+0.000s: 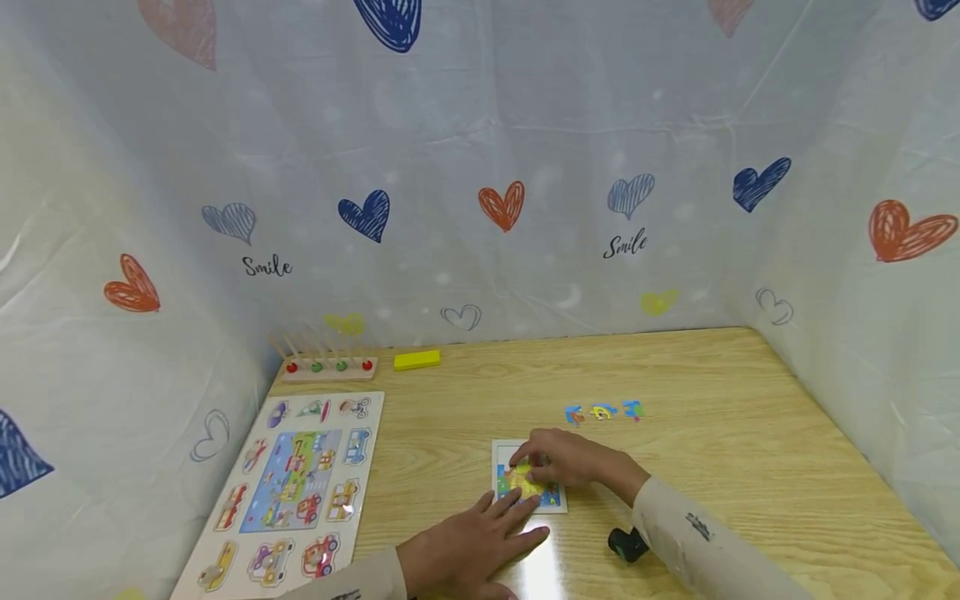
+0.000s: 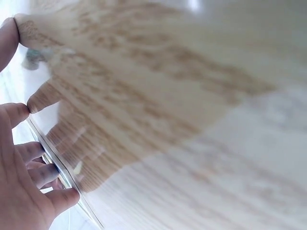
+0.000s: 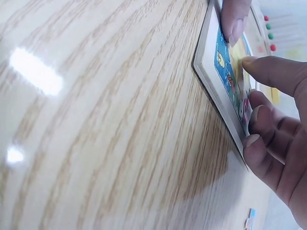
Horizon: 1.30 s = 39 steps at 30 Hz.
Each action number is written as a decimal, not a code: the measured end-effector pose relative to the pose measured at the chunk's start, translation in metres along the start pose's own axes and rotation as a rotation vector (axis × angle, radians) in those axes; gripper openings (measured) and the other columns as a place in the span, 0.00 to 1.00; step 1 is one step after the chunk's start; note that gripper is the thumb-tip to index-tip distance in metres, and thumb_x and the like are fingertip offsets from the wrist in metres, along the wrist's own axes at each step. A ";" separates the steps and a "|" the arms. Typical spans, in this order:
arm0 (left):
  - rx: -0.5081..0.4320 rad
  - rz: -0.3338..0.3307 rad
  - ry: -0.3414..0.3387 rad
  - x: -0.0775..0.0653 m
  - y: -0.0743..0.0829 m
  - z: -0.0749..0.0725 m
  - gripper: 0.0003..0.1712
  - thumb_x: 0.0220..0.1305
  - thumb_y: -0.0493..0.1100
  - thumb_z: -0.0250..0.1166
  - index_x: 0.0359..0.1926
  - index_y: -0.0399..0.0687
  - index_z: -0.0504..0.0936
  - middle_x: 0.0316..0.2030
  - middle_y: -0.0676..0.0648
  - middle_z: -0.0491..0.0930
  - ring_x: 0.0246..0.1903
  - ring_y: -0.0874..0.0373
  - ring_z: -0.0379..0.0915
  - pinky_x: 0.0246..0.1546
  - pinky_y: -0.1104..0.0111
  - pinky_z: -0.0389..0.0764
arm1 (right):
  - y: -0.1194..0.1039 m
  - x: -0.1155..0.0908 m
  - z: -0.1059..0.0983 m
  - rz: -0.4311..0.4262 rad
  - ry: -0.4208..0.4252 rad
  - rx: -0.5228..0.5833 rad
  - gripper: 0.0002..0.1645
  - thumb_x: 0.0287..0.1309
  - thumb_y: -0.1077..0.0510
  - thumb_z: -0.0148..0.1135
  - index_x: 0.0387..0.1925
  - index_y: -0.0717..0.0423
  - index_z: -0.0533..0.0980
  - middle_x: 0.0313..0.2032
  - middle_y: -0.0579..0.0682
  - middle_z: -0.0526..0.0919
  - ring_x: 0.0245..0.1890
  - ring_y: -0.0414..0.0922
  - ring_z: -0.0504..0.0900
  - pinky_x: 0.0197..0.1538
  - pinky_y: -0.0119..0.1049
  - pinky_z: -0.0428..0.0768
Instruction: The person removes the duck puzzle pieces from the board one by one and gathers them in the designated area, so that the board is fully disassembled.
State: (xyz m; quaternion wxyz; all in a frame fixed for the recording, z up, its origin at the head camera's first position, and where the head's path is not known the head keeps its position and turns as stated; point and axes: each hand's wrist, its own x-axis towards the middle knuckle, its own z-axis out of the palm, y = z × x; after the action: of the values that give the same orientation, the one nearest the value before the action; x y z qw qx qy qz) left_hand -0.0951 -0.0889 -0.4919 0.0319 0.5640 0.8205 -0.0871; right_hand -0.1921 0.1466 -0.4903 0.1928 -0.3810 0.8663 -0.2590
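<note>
one wide white sheet (image 1: 450, 133) printed with hearts hangs behind the wood-grain counter (image 1: 735, 433). a large vehicle board (image 1: 288, 492) lies at left, a peg rack (image 1: 330, 375) beyond it. the left hand (image 1: 480, 533) has its grip released, fingers spread, some touching the near edge of a small framed puzzle (image 1: 506, 450). the right hand (image 1: 573, 458) bends over that puzzle, near the counter's middle, its thumb at the picture's yellow part; whether its grip pinches a piece cannot be told. a yellow block (image 1: 417, 360) sits beside the rack, a dark object (image 1: 627, 545) nearer, and three loose pieces (image 1: 603, 412) lie beyond the puzzle, to its right.
</note>
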 end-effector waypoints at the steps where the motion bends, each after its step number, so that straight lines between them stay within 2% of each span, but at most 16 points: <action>1: -0.004 -0.001 -0.006 0.000 0.000 0.000 0.45 0.71 0.75 0.39 0.79 0.57 0.54 0.78 0.41 0.52 0.75 0.43 0.55 0.65 0.53 0.73 | 0.000 0.000 0.000 0.001 0.000 0.001 0.17 0.66 0.55 0.65 0.55 0.45 0.82 0.38 0.39 0.78 0.36 0.32 0.75 0.40 0.29 0.76; 13: 0.007 0.005 0.024 -0.002 0.000 0.003 0.44 0.73 0.74 0.38 0.79 0.56 0.56 0.78 0.41 0.53 0.75 0.44 0.56 0.65 0.53 0.73 | -0.002 0.006 -0.001 0.006 -0.004 0.022 0.13 0.64 0.58 0.66 0.50 0.46 0.84 0.38 0.40 0.79 0.36 0.32 0.74 0.42 0.30 0.76; 21: -0.028 0.002 -0.004 -0.002 -0.001 0.003 0.43 0.73 0.73 0.37 0.80 0.57 0.53 0.79 0.41 0.50 0.76 0.44 0.54 0.66 0.52 0.71 | -0.001 0.008 0.000 0.019 -0.005 0.023 0.18 0.60 0.60 0.68 0.53 0.47 0.84 0.40 0.41 0.79 0.39 0.33 0.76 0.42 0.30 0.77; 27: -0.033 -0.005 -0.011 -0.001 0.000 0.003 0.44 0.73 0.74 0.38 0.80 0.58 0.52 0.79 0.42 0.49 0.76 0.45 0.53 0.66 0.53 0.71 | -0.002 0.009 0.000 0.013 -0.005 0.014 0.17 0.60 0.60 0.68 0.51 0.46 0.84 0.39 0.40 0.78 0.38 0.34 0.75 0.42 0.30 0.76; 39: -0.026 -0.011 -0.014 0.001 0.000 0.004 0.45 0.72 0.75 0.38 0.80 0.59 0.51 0.79 0.43 0.50 0.76 0.44 0.53 0.66 0.52 0.71 | -0.009 0.012 -0.002 0.041 -0.026 0.012 0.14 0.60 0.60 0.68 0.47 0.44 0.81 0.43 0.41 0.78 0.44 0.38 0.77 0.47 0.33 0.77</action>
State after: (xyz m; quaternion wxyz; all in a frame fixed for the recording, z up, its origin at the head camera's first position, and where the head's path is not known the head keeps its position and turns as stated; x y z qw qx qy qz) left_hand -0.0957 -0.0889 -0.4955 0.0444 0.5583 0.8246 -0.0805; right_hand -0.1958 0.1330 -0.4847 0.2115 -0.3654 0.8698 -0.2552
